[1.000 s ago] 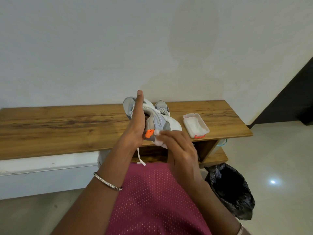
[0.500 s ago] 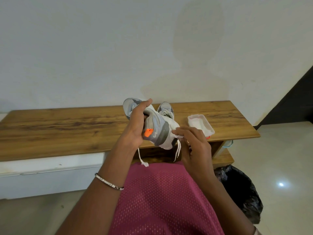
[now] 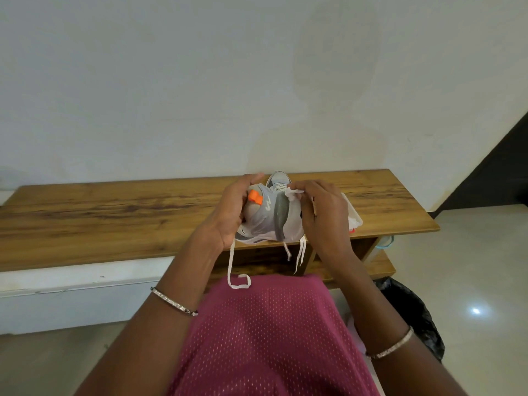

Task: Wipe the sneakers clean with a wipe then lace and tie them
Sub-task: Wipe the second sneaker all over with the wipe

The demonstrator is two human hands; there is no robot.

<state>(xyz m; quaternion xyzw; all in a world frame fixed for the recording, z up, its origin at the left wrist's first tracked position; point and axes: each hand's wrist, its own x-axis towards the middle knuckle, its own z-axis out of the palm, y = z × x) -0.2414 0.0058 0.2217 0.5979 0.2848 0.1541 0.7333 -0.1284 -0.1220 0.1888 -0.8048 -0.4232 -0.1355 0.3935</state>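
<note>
My left hand (image 3: 228,212) grips the heel end of a grey and white sneaker (image 3: 268,218) with an orange tab, held on its side above the bench's front edge. My right hand (image 3: 325,215) pinches a crumpled white wipe (image 3: 294,192) against the sneaker's upper part. Loose white laces (image 3: 233,270) dangle below the shoe onto my lap. The second sneaker (image 3: 278,180) stands on the bench behind the held one, mostly hidden by it.
The wooden bench (image 3: 114,218) runs along a white wall, with a lower shelf under it. A white wipes tray (image 3: 353,215) sits on the bench behind my right hand. A black rubbish bag (image 3: 411,312) lies on the floor at right.
The sneaker has turned in my left hand so its side faces me. My right hand has moved the wipe from the heel up to the top of the shoe.
</note>
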